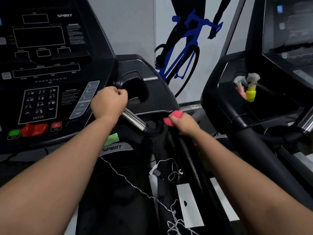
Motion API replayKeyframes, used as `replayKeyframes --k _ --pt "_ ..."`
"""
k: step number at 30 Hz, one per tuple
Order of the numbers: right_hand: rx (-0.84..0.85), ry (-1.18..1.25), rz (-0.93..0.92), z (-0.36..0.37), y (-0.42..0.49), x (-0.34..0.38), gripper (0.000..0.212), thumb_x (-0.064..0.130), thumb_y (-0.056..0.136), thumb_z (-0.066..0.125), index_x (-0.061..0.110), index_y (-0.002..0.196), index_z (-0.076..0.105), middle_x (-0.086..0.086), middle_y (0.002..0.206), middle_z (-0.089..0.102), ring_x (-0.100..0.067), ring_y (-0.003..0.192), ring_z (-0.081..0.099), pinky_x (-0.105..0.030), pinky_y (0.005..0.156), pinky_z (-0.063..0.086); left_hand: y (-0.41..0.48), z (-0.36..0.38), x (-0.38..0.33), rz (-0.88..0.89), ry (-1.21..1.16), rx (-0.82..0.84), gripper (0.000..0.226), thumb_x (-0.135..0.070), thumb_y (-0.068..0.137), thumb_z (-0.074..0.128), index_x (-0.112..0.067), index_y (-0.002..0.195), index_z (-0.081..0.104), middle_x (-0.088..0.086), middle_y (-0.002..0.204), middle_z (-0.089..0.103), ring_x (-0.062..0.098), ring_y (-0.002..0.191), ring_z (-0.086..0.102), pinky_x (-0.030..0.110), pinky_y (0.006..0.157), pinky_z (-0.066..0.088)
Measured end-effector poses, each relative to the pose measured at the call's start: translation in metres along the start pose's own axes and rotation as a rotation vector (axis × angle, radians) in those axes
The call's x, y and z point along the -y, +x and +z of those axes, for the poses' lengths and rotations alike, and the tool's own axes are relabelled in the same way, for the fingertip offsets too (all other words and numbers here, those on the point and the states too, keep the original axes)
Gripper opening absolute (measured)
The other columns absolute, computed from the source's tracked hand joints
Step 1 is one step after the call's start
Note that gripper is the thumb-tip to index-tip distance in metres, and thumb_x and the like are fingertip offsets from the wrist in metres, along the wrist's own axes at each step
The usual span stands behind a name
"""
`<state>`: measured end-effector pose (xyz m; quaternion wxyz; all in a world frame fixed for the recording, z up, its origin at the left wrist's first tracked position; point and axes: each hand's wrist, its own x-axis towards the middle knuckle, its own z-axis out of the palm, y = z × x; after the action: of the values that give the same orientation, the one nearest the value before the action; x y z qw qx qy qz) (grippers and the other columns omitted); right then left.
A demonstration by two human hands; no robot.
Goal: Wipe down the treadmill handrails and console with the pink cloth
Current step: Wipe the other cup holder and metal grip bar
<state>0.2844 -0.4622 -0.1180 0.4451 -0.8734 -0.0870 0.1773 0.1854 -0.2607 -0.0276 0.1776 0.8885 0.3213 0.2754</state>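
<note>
The black treadmill console (50, 65) fills the upper left, with a keypad, a green start button and red stop buttons. A chrome pulse grip (133, 120) slants down from the console's right side. My left hand (109, 102) is closed in a fist around the upper end of that grip. My right hand (183, 123) is closed on the bunched pink cloth (174, 117), pressed against the black right handrail (171, 133) just below the cup-holder tray (149, 92). Most of the cloth is hidden inside my fist.
A second treadmill (254, 107) stands close on the right, with a pink spray bottle (241, 89) and a yellow spray bottle (251, 92) in its tray. White cords (171, 175) trail over the dark floor below. A cyclist mural (184, 48) covers the wall ahead.
</note>
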Motion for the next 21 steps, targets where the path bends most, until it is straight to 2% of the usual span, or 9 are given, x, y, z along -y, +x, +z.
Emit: replayKeyframes --k 2,3,5,7,10,12,16,19,21 --pt "0.073 0.255 0.076 -0.010 0.002 -0.011 0.027 0.049 0.089 0.054 0.024 0.088 0.064 0.004 0.079 0.060 -0.014 0.070 0.058 -0.018 0.052 0.044 -0.002 0.000 0.001 0.003 -0.006 -0.005 0.037 -0.025 0.085 0.043 -0.016 0.051 0.035 -0.001 0.048 0.032 0.018 0.044 0.029 0.026 0.045 0.022" --pt "0.163 0.380 0.123 -0.013 0.003 -0.018 0.033 0.056 0.087 0.054 0.025 0.089 0.064 0.002 0.082 0.063 -0.015 0.074 0.060 -0.020 0.061 0.048 -0.003 0.000 0.001 0.005 -0.012 -0.010 0.037 -0.025 0.085 0.043 -0.016 0.051 0.034 -0.001 0.048 0.031 0.018 0.044 0.028 0.026 0.045 0.022" --pt "0.346 0.664 0.239 -0.011 0.006 -0.032 0.056 0.069 0.077 0.057 0.017 0.097 0.066 -0.010 0.088 0.066 -0.025 0.075 0.063 -0.037 0.082 0.051 -0.003 0.001 0.001 0.005 -0.023 -0.025 0.036 -0.025 0.084 0.044 -0.016 0.050 0.033 -0.002 0.048 0.030 0.018 0.044 0.027 0.026 0.046 0.022" --pt "0.362 0.828 0.374 -0.003 0.008 -0.050 0.066 0.073 0.071 0.058 0.013 0.096 0.067 -0.018 0.091 0.066 -0.032 0.076 0.061 -0.052 0.088 0.048 -0.001 0.002 0.001 0.003 -0.019 -0.033 0.036 -0.025 0.084 0.045 -0.017 0.051 0.034 -0.002 0.048 0.030 0.018 0.044 0.028 0.026 0.046 0.023" --pt "0.328 0.848 0.422 0.003 -0.006 -0.067 0.062 0.073 0.078 0.047 0.016 0.089 0.066 -0.020 0.105 0.066 -0.028 0.074 0.063 -0.046 0.083 0.050 0.001 0.002 0.000 -0.003 -0.016 -0.038 0.035 -0.027 0.084 0.045 -0.016 0.052 0.038 -0.002 0.048 0.033 0.017 0.045 0.032 0.027 0.046 0.025" --pt "0.475 0.956 0.494 0.007 -0.015 -0.078 0.075 0.079 0.078 0.041 0.008 0.074 0.065 -0.018 0.076 0.064 -0.030 0.060 0.061 -0.043 0.071 0.054 0.001 0.002 0.001 -0.008 -0.012 -0.039 0.034 -0.028 0.085 0.046 -0.015 0.054 0.041 -0.001 0.049 0.035 0.018 0.046 0.034 0.027 0.046 0.026" --pt "0.464 0.813 0.472 -0.001 -0.009 -0.080 0.069 0.078 0.078 0.042 0.013 0.084 0.066 -0.006 0.072 0.065 -0.022 0.062 0.064 -0.034 0.067 0.055 0.000 0.004 0.003 -0.007 -0.021 -0.046 0.034 -0.029 0.084 0.046 -0.015 0.054 0.041 -0.001 0.048 0.035 0.018 0.046 0.035 0.026 0.046 0.026" --pt "0.292 0.637 0.322 -0.003 0.011 -0.071 0.067 0.076 0.077 0.045 0.026 0.118 0.061 0.011 0.110 0.066 -0.005 0.100 0.060 -0.031 0.098 0.044 0.001 0.004 0.003 -0.008 -0.032 -0.054 0.035 -0.030 0.085 0.046 -0.015 0.053 0.042 -0.001 0.049 0.036 0.018 0.046 0.036 0.026 0.047 0.027" --pt "0.267 0.460 0.229 -0.005 0.012 -0.051 0.061 0.079 0.073 0.044 0.039 0.115 0.062 0.019 0.117 0.063 -0.004 0.109 0.057 -0.036 0.103 0.040 0.001 0.005 0.003 -0.019 -0.037 -0.057 0.035 -0.030 0.084 0.046 -0.015 0.053 0.042 0.000 0.048 0.037 0.020 0.047 0.037 0.025 0.048 0.027"
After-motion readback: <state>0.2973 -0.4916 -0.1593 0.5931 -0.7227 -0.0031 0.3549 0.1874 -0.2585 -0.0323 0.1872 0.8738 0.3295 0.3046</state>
